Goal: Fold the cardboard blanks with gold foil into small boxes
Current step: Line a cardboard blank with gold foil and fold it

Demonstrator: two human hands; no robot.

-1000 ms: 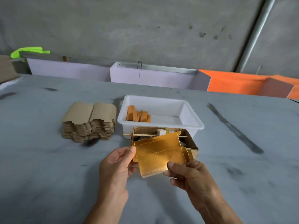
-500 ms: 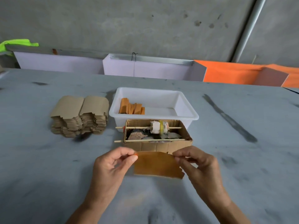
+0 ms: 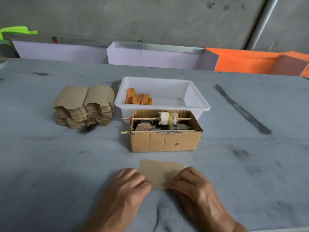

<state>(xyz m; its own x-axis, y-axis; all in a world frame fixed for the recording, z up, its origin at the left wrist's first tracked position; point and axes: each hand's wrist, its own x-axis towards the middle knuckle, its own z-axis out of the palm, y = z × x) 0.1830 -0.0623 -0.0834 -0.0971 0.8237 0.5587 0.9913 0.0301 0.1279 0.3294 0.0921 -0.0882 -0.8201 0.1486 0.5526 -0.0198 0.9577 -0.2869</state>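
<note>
Lowered from mid-air, the flat brown cardboard blank [image 3: 160, 173] lay plain side up near the grey worktop's [image 3: 50, 164] front edge, long axis left-right, between both hands; left hand [image 3: 128, 185] and right hand [image 3: 192, 183], fingers curled, pressed its ends, equally near.

This looks like a small packaging workshop: a bare grey concrete wall [image 3: 150, 17] at twelve o'clock, a scuffed grey worktable [image 3: 50, 164], a tall stack of brown die-cut cardboard blanks [image 3: 84, 106] at ten o'clock, and a makeshift corrugated cardboard box jig [image 3: 165, 131] with wooden skewers.
</note>
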